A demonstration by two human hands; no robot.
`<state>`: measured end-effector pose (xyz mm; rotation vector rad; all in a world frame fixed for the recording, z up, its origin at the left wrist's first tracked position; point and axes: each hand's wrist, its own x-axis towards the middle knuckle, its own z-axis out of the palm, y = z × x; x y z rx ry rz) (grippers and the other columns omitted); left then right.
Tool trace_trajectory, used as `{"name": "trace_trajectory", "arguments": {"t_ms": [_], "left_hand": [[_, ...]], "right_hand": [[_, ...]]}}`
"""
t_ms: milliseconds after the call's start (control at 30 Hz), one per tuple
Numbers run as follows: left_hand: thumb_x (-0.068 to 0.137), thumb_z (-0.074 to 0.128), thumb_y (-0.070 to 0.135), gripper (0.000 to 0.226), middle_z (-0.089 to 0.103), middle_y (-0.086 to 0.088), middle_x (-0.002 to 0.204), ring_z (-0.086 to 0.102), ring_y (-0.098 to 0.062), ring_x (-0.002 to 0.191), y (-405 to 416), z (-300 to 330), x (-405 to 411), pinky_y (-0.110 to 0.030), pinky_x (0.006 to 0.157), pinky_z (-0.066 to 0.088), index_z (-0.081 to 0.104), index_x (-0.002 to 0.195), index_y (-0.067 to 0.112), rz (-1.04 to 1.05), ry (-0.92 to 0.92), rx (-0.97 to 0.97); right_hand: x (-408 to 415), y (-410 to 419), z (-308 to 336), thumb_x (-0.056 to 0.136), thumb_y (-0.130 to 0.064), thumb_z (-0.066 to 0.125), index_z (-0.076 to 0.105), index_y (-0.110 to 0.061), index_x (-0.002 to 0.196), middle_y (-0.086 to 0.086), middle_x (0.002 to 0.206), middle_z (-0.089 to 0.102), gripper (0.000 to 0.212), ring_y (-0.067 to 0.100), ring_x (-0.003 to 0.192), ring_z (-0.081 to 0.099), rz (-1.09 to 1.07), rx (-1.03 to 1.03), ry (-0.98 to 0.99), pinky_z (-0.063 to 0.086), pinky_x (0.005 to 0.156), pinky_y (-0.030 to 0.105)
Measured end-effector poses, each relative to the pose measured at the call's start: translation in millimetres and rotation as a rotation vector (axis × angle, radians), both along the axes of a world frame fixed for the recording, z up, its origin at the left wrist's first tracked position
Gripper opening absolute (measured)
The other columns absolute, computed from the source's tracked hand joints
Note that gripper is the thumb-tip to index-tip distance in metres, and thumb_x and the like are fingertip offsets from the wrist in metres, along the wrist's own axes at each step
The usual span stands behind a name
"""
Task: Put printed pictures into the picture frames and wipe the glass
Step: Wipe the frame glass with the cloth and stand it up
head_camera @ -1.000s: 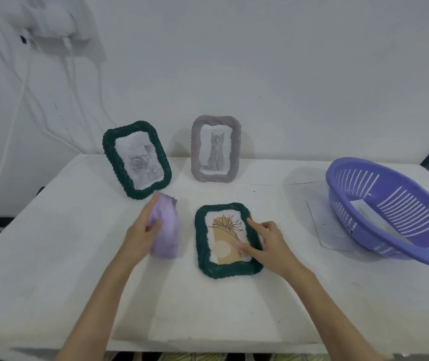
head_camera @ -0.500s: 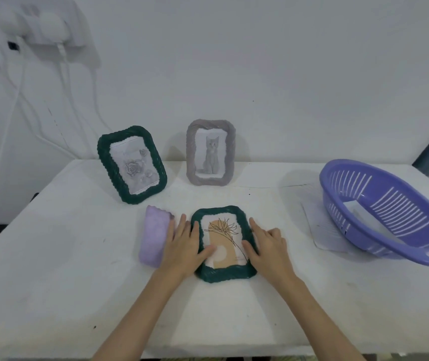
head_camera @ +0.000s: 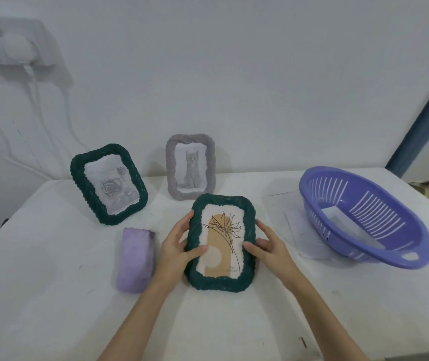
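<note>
- No brand or label reads clearly; a small line of print sits at the lower right of the flower picture, too small to make out.
- The purple basket (head_camera: 364, 220) sits tilted at the right of the white table (head_camera: 51, 295) and holds a white sheet; more sheets of paper (head_camera: 304, 238) lie under its left edge.
- The green frame with the flower print (head_camera: 221, 242) is held between both hands near the table's middle, its top edge raised toward the camera. Half a second ago it lay flat on the table.
- The left hand (head_camera: 175, 250) grips the frame's left edge, thumb on the front; the right hand (head_camera: 269, 247) grips the right edge, thumb likewise curled over the border.
- The folded lilac cloth (head_camera: 135, 259) lies on the table just left of the left hand, apart from it; a second ago that hand carried it.
- Behind stand a green frame with a rose print (head_camera: 109, 183) and a grey frame with a cat print (head_camera: 191, 170), both upright against the wall.
</note>
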<state>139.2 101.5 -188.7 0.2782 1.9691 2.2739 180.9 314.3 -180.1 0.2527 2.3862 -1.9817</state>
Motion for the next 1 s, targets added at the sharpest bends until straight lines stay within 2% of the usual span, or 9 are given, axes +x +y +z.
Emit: {"name": "trace_trajectory", "arguments": {"t_ms": [100, 267, 400, 467, 533, 600, 667, 833, 1000], "left_hand": [[0.065, 0.076, -0.007, 0.078, 0.056, 0.008, 0.127, 0.061, -0.015, 0.11, 3, 7, -6, -0.026, 0.082, 0.054, 0.05, 0.127, 0.034, -0.034, -0.005, 0.042], [0.059, 0.079, 0.007, 0.081, 0.057, 0.011, 0.128, 0.06, -0.021, 0.113, 6, 18, -12, -0.037, 0.09, 0.053, 0.049, 0.129, 0.033, -0.069, 0.015, 0.106], [0.062, 0.073, -0.001, 0.077, 0.059, 0.016, 0.124, 0.061, -0.017, 0.112, 12, 24, -17, -0.029, 0.084, 0.054, 0.051, 0.127, 0.033, -0.063, 0.029, 0.161], [0.063, 0.072, -0.007, 0.077, 0.061, 0.015, 0.122, 0.062, -0.014, 0.109, 16, 27, -20, -0.025, 0.08, 0.054, 0.051, 0.126, 0.032, -0.063, 0.047, 0.177], [0.066, 0.07, -0.015, 0.078, 0.06, 0.012, 0.124, 0.063, -0.01, 0.106, 21, 30, -22, -0.023, 0.079, 0.054, 0.05, 0.127, 0.03, -0.06, 0.059, 0.194], [0.066, 0.065, -0.012, 0.076, 0.059, 0.011, 0.125, 0.063, -0.009, 0.107, 26, 32, -25, -0.023, 0.079, 0.054, 0.049, 0.128, 0.028, -0.063, 0.065, 0.222], [0.064, 0.065, -0.009, 0.074, 0.06, 0.011, 0.123, 0.062, -0.009, 0.109, 30, 32, -29, -0.022, 0.079, 0.054, 0.05, 0.127, 0.027, -0.068, 0.07, 0.244], [0.063, 0.066, -0.009, 0.072, 0.064, 0.015, 0.115, 0.063, -0.01, 0.107, 39, 32, -38, -0.022, 0.078, 0.054, 0.053, 0.122, 0.03, -0.079, 0.086, 0.252], [0.06, 0.077, -0.003, 0.08, 0.056, 0.004, 0.126, 0.062, -0.018, 0.109, 43, 30, -54, -0.027, 0.081, 0.055, 0.051, 0.125, 0.034, -0.101, 0.085, 0.175]], "right_hand": [[-4, 2, 10, 0.087, -0.013, 0.06, 0.031, -0.028, 0.14, -0.005, 0.094, 0.072, 0.062, 0.005, 0.084, 0.069, 0.015, -0.095, 0.018, 0.054, 0.064, 0.015], [-8, 7, 25, 0.087, -0.012, 0.059, 0.027, -0.026, 0.143, -0.001, 0.101, 0.072, 0.066, 0.015, 0.095, 0.068, 0.05, -0.064, 0.132, 0.056, 0.08, 0.028], [-7, 8, 37, 0.088, -0.008, 0.058, 0.023, -0.031, 0.143, 0.019, 0.101, 0.07, 0.07, 0.03, 0.096, 0.066, 0.035, -0.081, 0.224, 0.055, 0.085, 0.038], [-10, 11, 41, 0.088, -0.008, 0.059, 0.02, -0.031, 0.145, 0.017, 0.103, 0.07, 0.073, 0.031, 0.099, 0.065, 0.038, -0.071, 0.258, 0.053, 0.09, 0.043], [-12, 13, 45, 0.089, -0.007, 0.057, 0.019, -0.032, 0.145, 0.006, 0.106, 0.071, 0.072, 0.023, 0.1, 0.066, 0.052, -0.09, 0.268, 0.054, 0.088, 0.036], [-13, 15, 50, 0.09, -0.004, 0.052, 0.019, -0.034, 0.145, -0.004, 0.107, 0.07, 0.07, 0.014, 0.1, 0.066, 0.07, -0.123, 0.281, 0.054, 0.081, 0.024], [-14, 15, 54, 0.092, -0.003, 0.05, 0.015, -0.036, 0.144, -0.007, 0.107, 0.069, 0.071, 0.008, 0.096, 0.066, 0.079, -0.14, 0.298, 0.052, 0.075, 0.017], [-26, 20, 53, 0.09, 0.003, 0.05, 0.004, -0.038, 0.145, -0.005, 0.124, 0.06, 0.082, 0.006, 0.107, 0.062, 0.029, -0.156, 0.372, 0.052, 0.081, 0.019], [-43, 33, 52, 0.085, 0.014, 0.052, 0.012, -0.04, 0.144, -0.002, 0.127, 0.058, 0.089, 0.016, 0.107, 0.063, 0.062, -0.14, 0.428, 0.054, 0.079, 0.026]]}}
